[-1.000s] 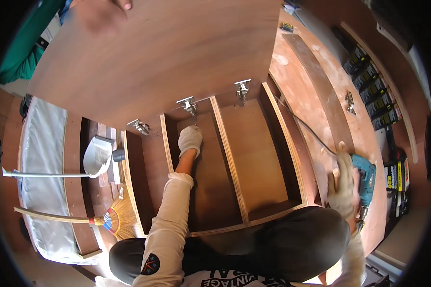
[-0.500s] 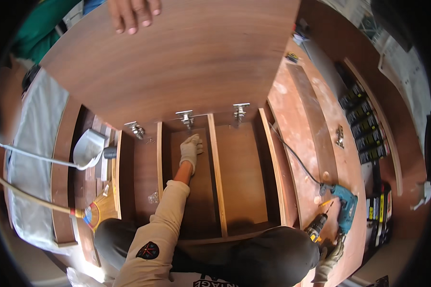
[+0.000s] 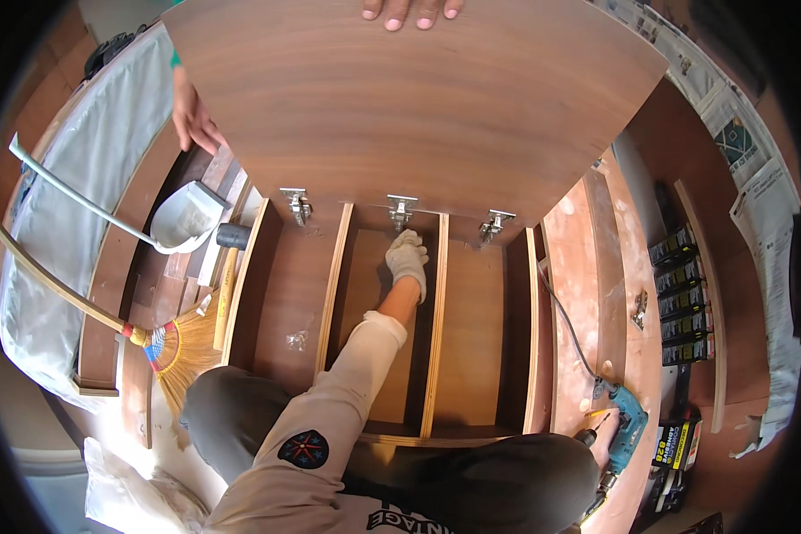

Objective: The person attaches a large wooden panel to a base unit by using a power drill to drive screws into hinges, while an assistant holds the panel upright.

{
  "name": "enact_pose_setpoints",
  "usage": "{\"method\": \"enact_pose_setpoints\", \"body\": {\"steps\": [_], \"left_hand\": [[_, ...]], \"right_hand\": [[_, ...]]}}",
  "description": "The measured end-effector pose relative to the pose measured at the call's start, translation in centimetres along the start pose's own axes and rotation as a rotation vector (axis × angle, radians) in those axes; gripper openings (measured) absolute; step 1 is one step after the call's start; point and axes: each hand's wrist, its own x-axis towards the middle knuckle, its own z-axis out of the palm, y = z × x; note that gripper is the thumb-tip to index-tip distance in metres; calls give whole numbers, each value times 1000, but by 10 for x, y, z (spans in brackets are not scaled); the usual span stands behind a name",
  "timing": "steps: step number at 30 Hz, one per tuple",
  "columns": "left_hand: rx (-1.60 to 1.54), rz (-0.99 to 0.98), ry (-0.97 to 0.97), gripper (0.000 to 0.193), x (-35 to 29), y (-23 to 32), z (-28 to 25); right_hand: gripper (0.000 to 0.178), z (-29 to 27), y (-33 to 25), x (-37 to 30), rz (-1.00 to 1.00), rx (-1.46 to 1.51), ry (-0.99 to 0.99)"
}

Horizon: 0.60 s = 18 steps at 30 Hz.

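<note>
My left hand, in a pale work glove, is closed just below the middle metal hinge. Whatever its fingers may hold is hidden. Two more hinges, the left one and the right one, sit along the lower edge of a large brown wooden panel. That panel rises from the far side of an open wooden cabinet frame with upright dividers. I cannot see my right hand. Past my right knee lie a teal power drill and a mostly hidden black-and-yellow drill.
A co-worker's hand rests on the panel's top; another hand hangs by its left edge. Left are a dustpan, a mallet and a straw broom. A loose hinge and several dark packages lie right.
My view has shifted, so the cabinet appears farther right. My left hand stays by the middle hinge. My gloved right hand has gone out of sight. A co-worker's hand now shows beside the panel's left edge.
</note>
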Motion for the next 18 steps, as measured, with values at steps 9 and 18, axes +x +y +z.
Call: {"method": "enact_pose_setpoints", "body": {"steps": [9,18], "left_hand": [[-258,-86,430,14,-1,7,68],[-30,-186,223,11,-22,6,35]], "right_hand": [[64,-42,-70,-5,-115,111,24],[63,-42,-83,26,-108,157,-43]]}}
